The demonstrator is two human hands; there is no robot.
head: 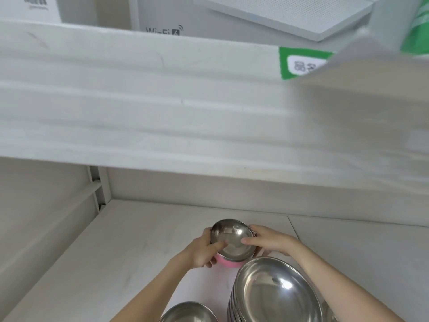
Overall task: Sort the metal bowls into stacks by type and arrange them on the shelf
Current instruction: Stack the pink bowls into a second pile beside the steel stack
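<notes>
A small metal bowl with a pink outer shell (233, 240) sits low over the shelf board (130, 247), tilted toward me. My left hand (204, 251) grips its left rim, thumb inside the bowl. My right hand (267, 241) holds the right rim, thumb on the edge. A stack of several large metal bowls (276, 291) stands just in front, at the lower right. Another metal bowl (189, 313) shows partly at the bottom edge, between my forearms.
The upper shelf's thick white front edge (162, 101) hangs overhead across the view, with white boxes (176, 17) and a green-labelled pack (299, 62) on it. A metal upright (98, 184) stands at the back left corner. The back wall (255, 196) is close behind the bowl.
</notes>
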